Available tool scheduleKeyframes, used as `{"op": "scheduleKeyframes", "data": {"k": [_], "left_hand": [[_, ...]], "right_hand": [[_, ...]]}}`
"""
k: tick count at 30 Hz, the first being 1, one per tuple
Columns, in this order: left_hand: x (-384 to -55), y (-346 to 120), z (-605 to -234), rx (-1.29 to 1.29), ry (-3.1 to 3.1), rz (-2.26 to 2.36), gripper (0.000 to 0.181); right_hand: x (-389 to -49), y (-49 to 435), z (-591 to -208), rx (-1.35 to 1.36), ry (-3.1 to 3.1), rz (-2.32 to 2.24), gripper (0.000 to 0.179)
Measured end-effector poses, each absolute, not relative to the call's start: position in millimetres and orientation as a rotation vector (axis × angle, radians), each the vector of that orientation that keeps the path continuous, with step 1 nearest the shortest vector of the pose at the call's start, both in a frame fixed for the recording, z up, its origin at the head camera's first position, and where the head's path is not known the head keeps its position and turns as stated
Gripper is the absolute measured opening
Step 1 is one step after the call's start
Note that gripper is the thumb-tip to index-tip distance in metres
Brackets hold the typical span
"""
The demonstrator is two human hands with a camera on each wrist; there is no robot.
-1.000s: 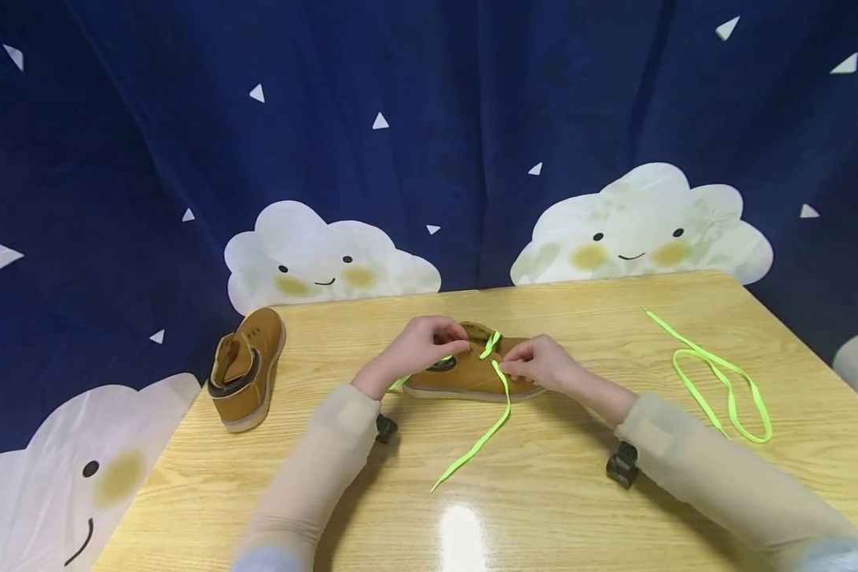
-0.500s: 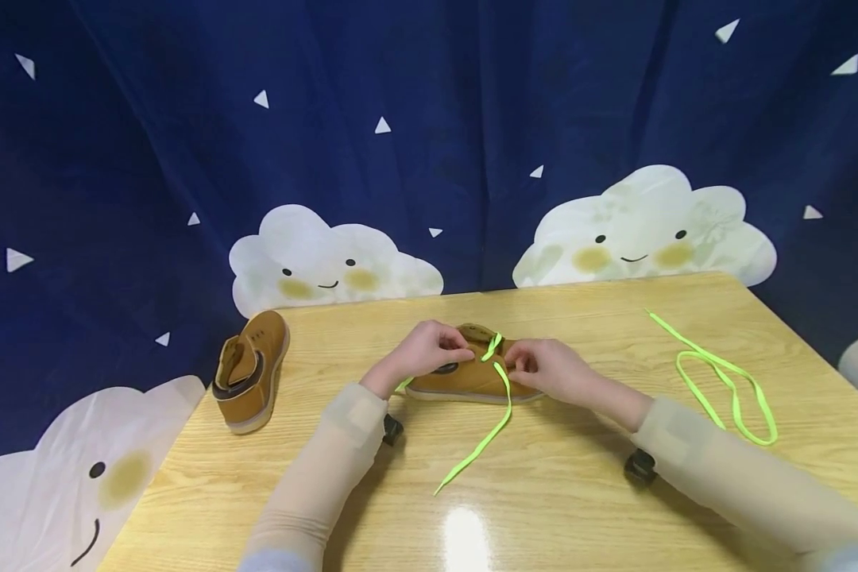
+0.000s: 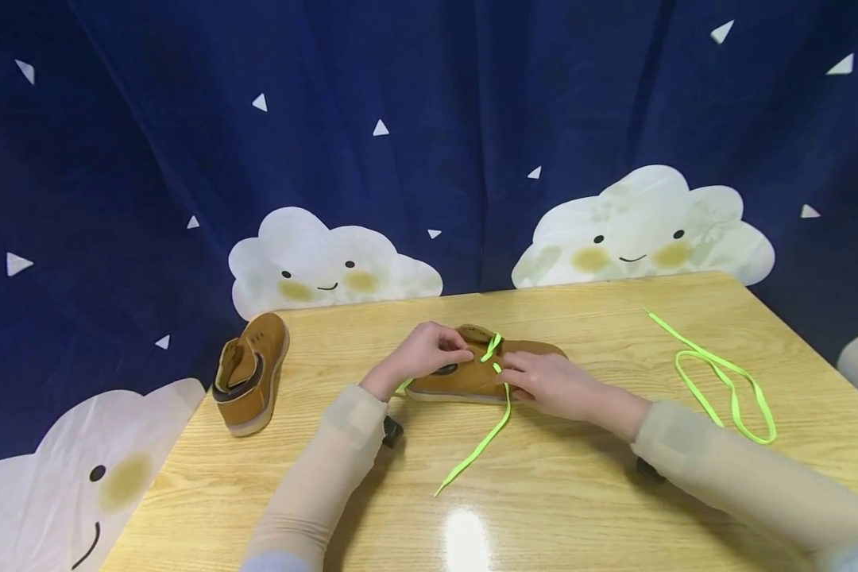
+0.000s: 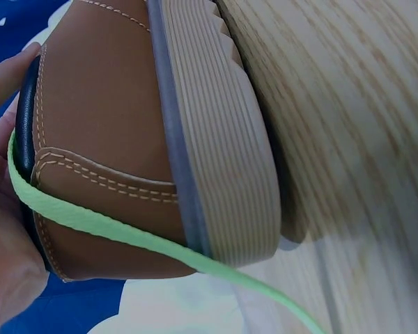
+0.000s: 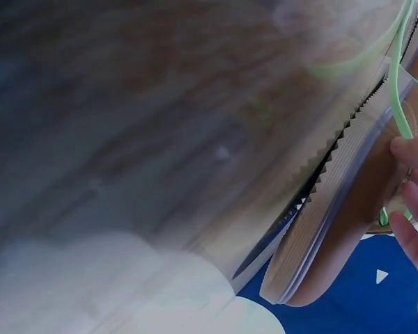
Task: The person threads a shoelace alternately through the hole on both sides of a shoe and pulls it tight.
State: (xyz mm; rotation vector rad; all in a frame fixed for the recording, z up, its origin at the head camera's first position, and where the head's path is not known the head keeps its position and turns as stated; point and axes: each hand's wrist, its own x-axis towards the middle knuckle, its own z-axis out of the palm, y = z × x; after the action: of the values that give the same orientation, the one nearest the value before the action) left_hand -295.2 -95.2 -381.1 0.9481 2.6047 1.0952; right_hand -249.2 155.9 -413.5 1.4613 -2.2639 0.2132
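A tan leather shoe [image 3: 457, 385] lies on its sole mid-table, toe to the right, with a neon-green shoelace [image 3: 491, 347] crossing its front. My left hand [image 3: 429, 349] grips the shoe near the collar; in the left wrist view the thumb tip sits at the dark padded collar [image 4: 28, 111], other fingers behind it. One lace end [image 4: 111, 228] drapes over the heel there. My right hand [image 3: 554, 381] is at the near eyelets, fingers fairly straight over the shoe's side. Its fingertips [image 5: 407, 149] touch the other lace end [image 3: 482, 441], which trails onto the table.
A second tan shoe [image 3: 257, 365], its eyelets unlaced, stands at the table's left edge. Another neon-green lace [image 3: 732, 381] lies looped on the right. Behind the wooden table [image 3: 543, 500] hangs a navy curtain [image 3: 472, 143] with cloud prints.
The right hand moves slightly right with fingers curled, then turns and extends its fingers back over the lace by the eyelets. The left hand stays at the collar.
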Motion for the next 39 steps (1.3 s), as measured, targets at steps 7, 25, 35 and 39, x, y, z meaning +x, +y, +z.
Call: {"op": "scheduleKeyframes", "data": {"k": [7,25,35,39], "left_hand": [[-294.8,-95.6,-379.7,0.959,2.601,1.102,0.011],[-296.6,-95.1,-380.7,0.976,2.605,1.090,0.011],[-296.7,-95.8,-380.8,0.960,2.599,1.093,0.010],[-296.6,-96.2,-381.5,0.959,2.598,1.100,0.010]], "right_hand": [[-253.1,152.9,-415.0,1.466,-2.200,0.243,0.021],[-245.2,145.2,-399.7,1.417,-2.469,0.941,0.012],[-236.7,151.8,-369.6,1.196,-2.484,1.426,0.008],[-236.9,159.4,-351.7,1.013,-2.484,1.660,0.009]]}}
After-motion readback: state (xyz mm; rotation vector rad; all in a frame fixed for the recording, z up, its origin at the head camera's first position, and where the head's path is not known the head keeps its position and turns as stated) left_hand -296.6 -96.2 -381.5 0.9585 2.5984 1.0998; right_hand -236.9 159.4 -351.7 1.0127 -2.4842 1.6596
